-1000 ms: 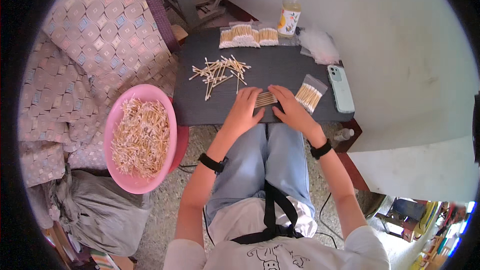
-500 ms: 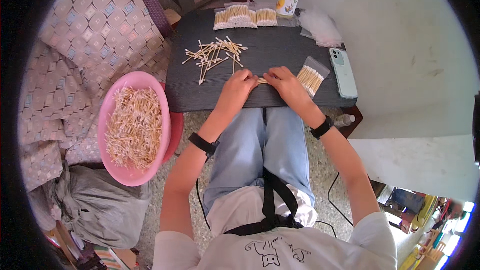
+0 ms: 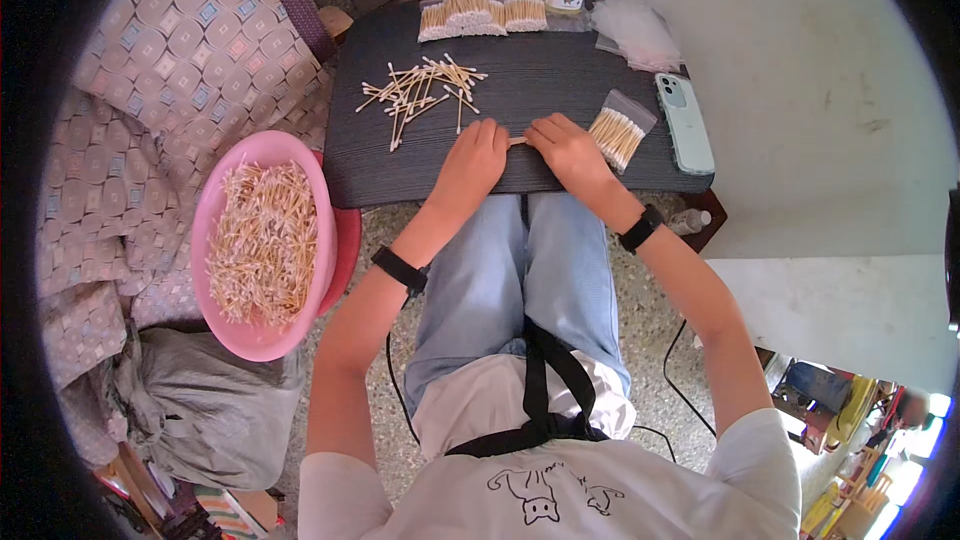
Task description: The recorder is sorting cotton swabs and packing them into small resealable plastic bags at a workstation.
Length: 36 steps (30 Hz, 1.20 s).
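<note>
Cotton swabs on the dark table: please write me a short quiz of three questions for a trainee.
1. True or false: the pink basin stands on the table.
2. What lies right of the small swab bag? A) phone B) bottle C) basin
3. What do the left hand and right hand hold between them?

Key:
1. False; it sits off the table, at the person's left, full of swabs.
2. A, the phone.
3. A small bundle of swabs, pressed together at the table's near edge; loose swabs lie beyond.

i see my white t-shirt (image 3: 560,500) with a black strap (image 3: 545,390), blue jeans (image 3: 510,270), and black wristbands (image 3: 400,268) on both arms.
</note>
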Each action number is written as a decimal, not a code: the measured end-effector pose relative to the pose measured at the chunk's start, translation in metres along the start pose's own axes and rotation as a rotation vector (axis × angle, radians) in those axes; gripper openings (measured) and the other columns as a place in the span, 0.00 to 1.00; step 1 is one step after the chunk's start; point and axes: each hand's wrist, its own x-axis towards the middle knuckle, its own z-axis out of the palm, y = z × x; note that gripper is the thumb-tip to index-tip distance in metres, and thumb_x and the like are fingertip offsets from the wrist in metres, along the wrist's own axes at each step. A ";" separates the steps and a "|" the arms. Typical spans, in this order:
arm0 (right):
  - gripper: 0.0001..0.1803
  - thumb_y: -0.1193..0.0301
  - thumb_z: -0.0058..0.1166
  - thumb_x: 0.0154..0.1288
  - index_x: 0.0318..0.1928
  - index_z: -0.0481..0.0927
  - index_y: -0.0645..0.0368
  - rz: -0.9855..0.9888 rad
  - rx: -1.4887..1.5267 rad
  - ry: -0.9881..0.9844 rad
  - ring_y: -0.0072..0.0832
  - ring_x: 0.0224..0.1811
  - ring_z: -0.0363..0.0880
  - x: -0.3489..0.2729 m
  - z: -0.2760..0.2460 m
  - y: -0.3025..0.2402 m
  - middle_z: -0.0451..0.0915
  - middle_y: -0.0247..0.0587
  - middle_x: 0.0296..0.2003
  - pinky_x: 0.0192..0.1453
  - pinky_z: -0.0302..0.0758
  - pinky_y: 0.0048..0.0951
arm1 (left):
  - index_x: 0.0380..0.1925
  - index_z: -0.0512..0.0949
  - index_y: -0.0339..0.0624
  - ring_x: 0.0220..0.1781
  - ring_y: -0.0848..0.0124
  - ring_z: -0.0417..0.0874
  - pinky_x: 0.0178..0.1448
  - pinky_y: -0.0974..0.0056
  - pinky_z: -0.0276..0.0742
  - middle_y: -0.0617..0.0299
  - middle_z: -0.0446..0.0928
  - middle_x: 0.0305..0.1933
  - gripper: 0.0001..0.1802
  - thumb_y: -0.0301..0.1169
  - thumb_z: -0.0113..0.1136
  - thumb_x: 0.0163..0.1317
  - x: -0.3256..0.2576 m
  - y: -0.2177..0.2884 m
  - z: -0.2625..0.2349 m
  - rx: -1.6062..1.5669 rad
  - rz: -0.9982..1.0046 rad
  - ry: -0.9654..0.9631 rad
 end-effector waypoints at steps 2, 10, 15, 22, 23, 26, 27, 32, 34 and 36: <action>0.14 0.76 0.51 0.46 0.37 0.78 0.64 -0.015 -0.043 0.004 0.32 0.40 0.73 -0.002 0.003 0.002 0.75 0.39 0.36 0.47 0.75 0.29 | 0.38 0.72 0.34 0.41 0.61 0.73 0.47 0.61 0.73 0.54 0.68 0.36 0.09 0.24 0.52 0.57 0.001 0.002 0.001 -0.007 -0.008 0.045; 0.13 0.75 0.51 0.46 0.36 0.78 0.63 -0.053 -0.055 0.037 0.32 0.39 0.75 -0.001 0.003 0.000 0.76 0.39 0.34 0.44 0.76 0.30 | 0.38 0.71 0.34 0.41 0.60 0.73 0.48 0.59 0.72 0.54 0.68 0.37 0.10 0.23 0.50 0.55 0.004 0.003 -0.005 -0.046 0.000 -0.024; 0.13 0.76 0.51 0.47 0.37 0.77 0.63 -0.007 -0.054 -0.012 0.34 0.37 0.78 -0.008 -0.007 -0.008 0.76 0.41 0.34 0.42 0.77 0.32 | 0.39 0.71 0.33 0.43 0.58 0.74 0.48 0.59 0.72 0.52 0.70 0.39 0.10 0.22 0.50 0.56 0.001 0.006 -0.015 -0.101 -0.003 -0.090; 0.19 0.82 0.52 0.51 0.46 0.77 0.63 0.139 0.304 -0.145 0.39 0.34 0.79 -0.014 -0.044 -0.023 0.77 0.44 0.34 0.37 0.77 0.35 | 0.38 0.75 0.32 0.31 0.66 0.80 0.35 0.65 0.76 0.54 0.77 0.29 0.09 0.24 0.54 0.58 -0.007 0.014 -0.056 -0.713 -0.202 -0.161; 0.19 0.82 0.52 0.51 0.46 0.77 0.63 0.144 0.303 -0.152 0.39 0.34 0.79 -0.016 -0.050 -0.024 0.77 0.44 0.34 0.37 0.77 0.35 | 0.40 0.77 0.32 0.27 0.70 0.80 0.32 0.67 0.76 0.56 0.77 0.27 0.10 0.26 0.55 0.60 -0.006 0.016 -0.061 -0.920 -0.285 -0.259; 0.20 0.84 0.53 0.51 0.48 0.78 0.62 0.190 0.412 -0.118 0.39 0.33 0.79 -0.014 -0.060 -0.034 0.77 0.44 0.35 0.35 0.77 0.34 | 0.46 0.78 0.31 0.23 0.79 0.77 0.28 0.73 0.73 0.60 0.78 0.28 0.14 0.29 0.55 0.64 -0.015 0.020 -0.068 -1.183 -0.370 -0.256; 0.20 0.82 0.52 0.51 0.49 0.77 0.62 0.193 0.408 -0.119 0.40 0.33 0.79 -0.013 -0.064 -0.037 0.76 0.44 0.34 0.35 0.76 0.34 | 0.46 0.78 0.31 0.23 0.79 0.77 0.28 0.73 0.73 0.60 0.78 0.28 0.14 0.29 0.55 0.64 -0.017 0.020 -0.067 -1.185 -0.373 -0.256; 0.20 0.80 0.53 0.55 0.51 0.78 0.60 0.262 0.460 -0.088 0.35 0.32 0.80 -0.011 -0.078 -0.046 0.76 0.44 0.33 0.35 0.76 0.30 | 0.44 0.79 0.30 0.25 0.77 0.78 0.31 0.72 0.77 0.61 0.78 0.27 0.14 0.31 0.55 0.65 -0.020 0.026 -0.069 -1.489 -0.532 -0.206; 0.15 0.77 0.54 0.61 0.50 0.79 0.63 0.604 0.867 -0.082 0.27 0.32 0.80 -0.010 -0.081 -0.048 0.80 0.41 0.34 0.37 0.77 0.25 | 0.45 0.79 0.30 0.26 0.77 0.78 0.31 0.72 0.77 0.61 0.78 0.27 0.14 0.31 0.55 0.66 -0.020 0.027 -0.070 -1.495 -0.531 -0.196; 0.14 0.76 0.54 0.63 0.49 0.79 0.65 0.733 1.135 -0.017 0.24 0.34 0.80 -0.013 -0.078 -0.048 0.80 0.40 0.35 0.39 0.77 0.24 | 0.45 0.79 0.30 0.26 0.77 0.79 0.32 0.71 0.77 0.60 0.78 0.28 0.14 0.31 0.55 0.66 -0.020 0.029 -0.071 -1.503 -0.526 -0.188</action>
